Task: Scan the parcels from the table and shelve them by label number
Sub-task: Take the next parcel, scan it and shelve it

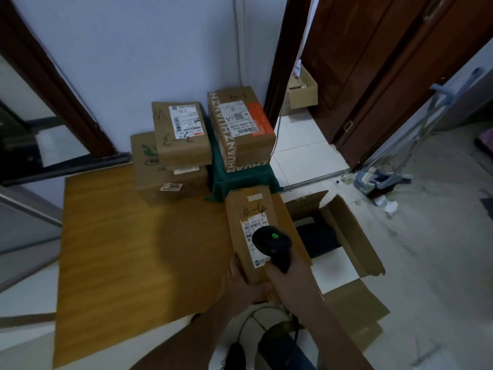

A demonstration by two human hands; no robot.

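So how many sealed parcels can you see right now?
4. One marked 4-4 is held at the table's right edge, one marked 3-3 sits on a bigger box, and a taped box is beside them. Others may be hidden.

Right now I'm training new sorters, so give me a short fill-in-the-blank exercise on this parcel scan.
1. The right hand grips a black ____ with a green light on top.
2. The left hand holds the near end of a parcel handwritten ____.
3. The box with the 3005 sticker lies ____ the parcel marked 3-3.
4. The ZHUANZHUAN box sits on a ____ cloth.

Missing words: scanner; 4-4; under; green
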